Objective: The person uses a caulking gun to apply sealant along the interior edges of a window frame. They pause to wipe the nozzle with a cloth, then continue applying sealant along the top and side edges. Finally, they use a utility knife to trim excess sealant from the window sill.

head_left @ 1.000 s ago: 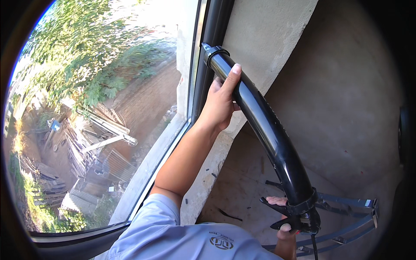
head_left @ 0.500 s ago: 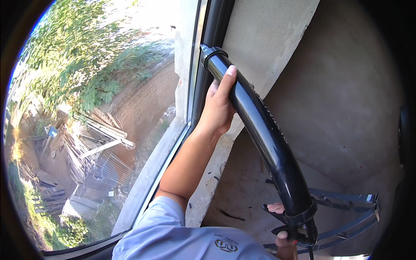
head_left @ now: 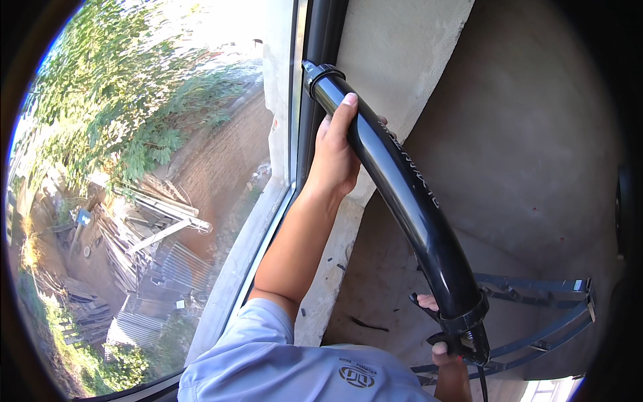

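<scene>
A long black caulking gun (head_left: 412, 221) slants across the view, its nozzle at the upper left and its trigger end at the lower right. My left hand (head_left: 338, 147) is closed around the barrel just behind the front collar, thumb on top. Down at the handle, my right hand (head_left: 439, 335) grips the trigger and grip; the barrel's end hides part of its fingers. The nozzle tip meets the dark window frame (head_left: 321, 40) at the edge of the glass, though I cannot tell whether it touches.
A rough concrete sill (head_left: 388, 87) runs beside the frame, with small dark scraps on it. Long dark metal frame pieces (head_left: 536, 291) lie on the floor at lower right. Through the glass, trees (head_left: 134, 100), a brick wall (head_left: 228, 141) and piled timber (head_left: 154, 221) are visible outside.
The caulking gun's nozzle end and my left hand have shifted slightly up and left in view, along the frame. Both hands keep their hold, and the barrel has rolled a little, showing more lettering.
</scene>
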### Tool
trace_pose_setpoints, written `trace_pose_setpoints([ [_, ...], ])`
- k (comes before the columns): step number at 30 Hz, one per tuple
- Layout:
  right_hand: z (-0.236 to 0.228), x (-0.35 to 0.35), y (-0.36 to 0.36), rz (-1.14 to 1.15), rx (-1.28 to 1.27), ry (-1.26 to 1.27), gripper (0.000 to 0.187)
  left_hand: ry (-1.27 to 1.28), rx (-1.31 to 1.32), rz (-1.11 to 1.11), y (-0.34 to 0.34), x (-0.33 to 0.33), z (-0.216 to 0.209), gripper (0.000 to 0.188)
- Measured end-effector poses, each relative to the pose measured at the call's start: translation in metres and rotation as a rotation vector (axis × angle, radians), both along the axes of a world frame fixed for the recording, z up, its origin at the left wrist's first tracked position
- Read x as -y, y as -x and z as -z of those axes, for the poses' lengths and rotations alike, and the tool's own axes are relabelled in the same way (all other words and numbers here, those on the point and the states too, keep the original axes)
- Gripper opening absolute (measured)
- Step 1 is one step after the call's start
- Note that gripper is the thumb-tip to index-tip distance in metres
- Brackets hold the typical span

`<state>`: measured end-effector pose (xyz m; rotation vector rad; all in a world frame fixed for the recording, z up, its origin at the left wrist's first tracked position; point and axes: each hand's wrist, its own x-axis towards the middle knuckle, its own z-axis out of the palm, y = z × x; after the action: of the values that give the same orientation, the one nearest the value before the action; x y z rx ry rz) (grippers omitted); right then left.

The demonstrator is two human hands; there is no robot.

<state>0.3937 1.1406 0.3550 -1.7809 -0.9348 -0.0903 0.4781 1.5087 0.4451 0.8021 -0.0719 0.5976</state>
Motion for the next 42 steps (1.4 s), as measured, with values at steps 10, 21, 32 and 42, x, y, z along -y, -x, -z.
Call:
trace_pose_setpoints([
  [10,0.023,0.010,-0.001,0.065,0.064,0.070,0.077,0.037,-0.014,0.015,0.000,-0.001,0.008,0.069],
  [21,0.033,0.002,-0.001,-0.019,-0.006,0.070,0.077,0.075,-0.066,0.019,0.003,0.001,0.027,0.066],
  [32,0.032,-0.016,0.002,0.066,0.025,0.086,0.071,0.181,-0.160,0.020,0.008,0.008,0.060,0.059],
  [42,0.051,-0.021,0.003,0.153,-0.009,0.045,0.065,0.253,-0.285,0.031,0.012,0.015,0.097,0.059],
])
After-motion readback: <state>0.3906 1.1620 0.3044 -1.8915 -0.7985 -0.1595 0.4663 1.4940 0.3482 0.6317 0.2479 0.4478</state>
